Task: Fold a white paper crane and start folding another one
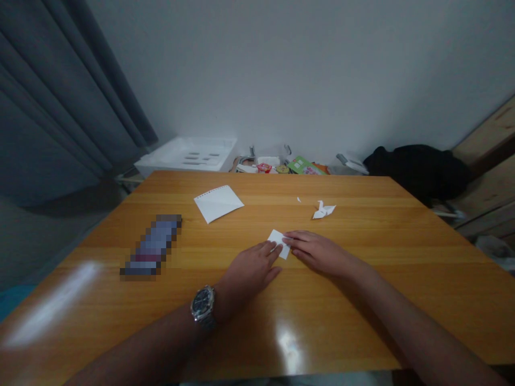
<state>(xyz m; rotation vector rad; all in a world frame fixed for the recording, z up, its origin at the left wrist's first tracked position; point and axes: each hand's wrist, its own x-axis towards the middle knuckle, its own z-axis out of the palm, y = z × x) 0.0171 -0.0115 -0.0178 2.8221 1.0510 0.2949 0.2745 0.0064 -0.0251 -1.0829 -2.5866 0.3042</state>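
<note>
A small piece of folded white paper point(285, 252) lies on the wooden table in front of me. My left hand point(254, 266) rests its outstretched fingertips on the paper's left and near part, with the thumb apart on the tabletop side. From the right, my right hand point(316, 251) has its fingers gathered on the paper's right edge, holding it against the table. The fingers cover part of the paper, so its exact folds are hidden. A white folded paper bird point(323, 211) sits beyond my right hand, with a tiny paper scrap point(299, 199) beside it.
On the wooden table point(225, 343), a sheet of white paper point(219, 203) with a perforated edge lies at the back left. A pixelated phone-like object point(153, 245) is farther left. Behind the table are a white plastic container point(189, 153), a green packet point(304, 165) and dark cloth point(418, 169).
</note>
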